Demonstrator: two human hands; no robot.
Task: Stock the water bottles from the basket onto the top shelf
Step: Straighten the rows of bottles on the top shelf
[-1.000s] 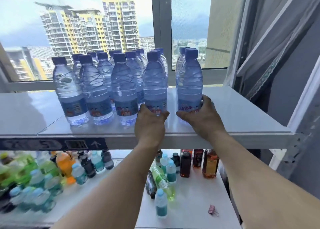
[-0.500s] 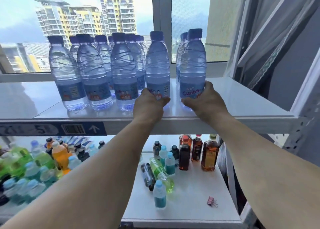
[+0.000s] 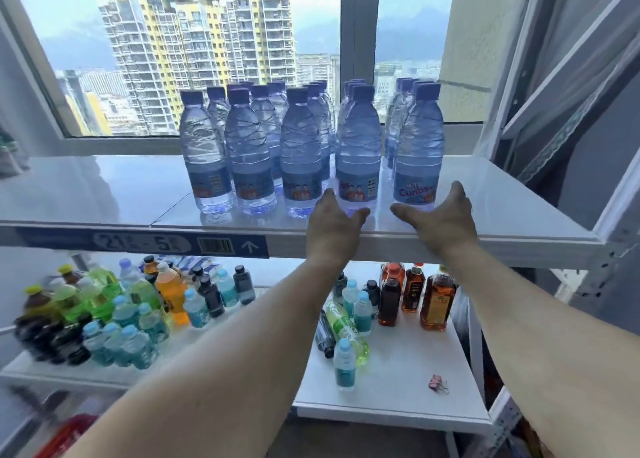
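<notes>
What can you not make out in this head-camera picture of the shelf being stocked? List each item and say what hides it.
- Basket: not in the head view, beyond the frame.
- Rear water bottles: the front row hides them, so there is no sure count.
- Shelf label: its number is blurred.
- Drinks at lower left: smeared by blur, brands unreadable.
- Left hand and right hand: only their backs show, so whether the palms touch the bottles is unclear.

Both hands — left (image 3: pixel 334 223), right (image 3: pixel 441 220) — spread open before clear blue-capped plastic water bottles (image 3: pixel 358 156) on the white top shelf (image 3: pixel 104 194).
</notes>
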